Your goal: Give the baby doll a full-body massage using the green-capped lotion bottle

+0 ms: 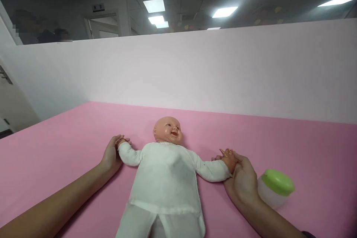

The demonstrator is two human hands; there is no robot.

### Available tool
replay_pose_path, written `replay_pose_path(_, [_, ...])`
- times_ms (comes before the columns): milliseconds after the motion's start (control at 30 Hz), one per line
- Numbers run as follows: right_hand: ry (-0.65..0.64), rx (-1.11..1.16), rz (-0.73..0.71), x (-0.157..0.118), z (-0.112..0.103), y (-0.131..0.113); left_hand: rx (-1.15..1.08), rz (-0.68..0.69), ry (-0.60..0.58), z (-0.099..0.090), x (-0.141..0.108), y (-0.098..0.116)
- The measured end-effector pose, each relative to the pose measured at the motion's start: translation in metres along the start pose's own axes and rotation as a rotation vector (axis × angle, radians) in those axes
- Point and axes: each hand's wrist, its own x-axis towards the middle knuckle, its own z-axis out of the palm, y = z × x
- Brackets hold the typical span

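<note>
A baby doll [169, 174] in a white cloth suit lies on its back on a pink surface [69, 134], its head toward the wall and its arms spread out sideways. On the left, my left hand [112, 156] is closed around the doll's hand and wrist. My right hand [244, 178] grips the doll's other hand from beneath, with the thumb on top and fingertips showing behind it. The doll's lower legs run out of view at the bottom edge.
Just beyond my right wrist stands a whitish tub with a green lid [277, 183]. A white wall [195, 70] borders the far side of the pink surface, with dark glass above it. At far left is a door with a handle [5, 76].
</note>
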Motion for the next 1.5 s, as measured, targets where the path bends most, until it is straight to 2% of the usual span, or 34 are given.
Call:
replay_pose_path(67, [0.024,0.001,0.04,-0.003,0.001,-0.001,0.014,-0.004,-0.038,0.001,-0.005,0.001])
replay_pose_path(200, [0.035,-0.055,0.013,0.003,-0.004,0.004,0.123,0.005,-0.105,0.001,-0.01,-0.002])
replay_pose_path(400, [0.018,-0.185,-0.057,0.008,-0.006,0.011,0.247,0.124,-0.187,-0.007,0.004,-0.014])
replay_pose_path(467, [-0.039,-0.229,-0.082,0.005,-0.004,0.011,0.243,0.121,-0.162,-0.009,0.006,-0.015])
replay_pose_path(600, [-0.223,-0.285,-0.118,-0.002,-0.003,0.009,0.251,0.111,-0.032,-0.009,0.004,-0.014])
replay_pose_path(700, [-0.29,-0.267,-0.088,-0.007,-0.002,0.009,0.287,0.123,-0.013,-0.01,0.002,-0.016])
replay_pose_path(767, [-0.238,-0.258,-0.075,-0.01,-0.002,0.008,0.337,0.149,-0.059,-0.011,0.001,-0.018])
replay_pose_path(900, [-0.081,-0.236,-0.05,-0.015,0.001,0.007,0.501,0.207,-0.23,-0.013,-0.004,-0.019])
replay_pose_path(1067, [-0.223,-0.27,-0.071,-0.012,0.001,0.009,0.622,0.234,-0.35,-0.009,-0.015,-0.015])
replay_pose_path(1267, [-0.382,-0.323,-0.086,-0.01,-0.003,0.011,0.636,0.27,-0.304,-0.006,-0.018,-0.017])
replay_pose_path(1500, [-0.361,-0.305,0.022,0.0,-0.005,0.017,0.759,0.247,-0.326,-0.007,-0.009,-0.018])
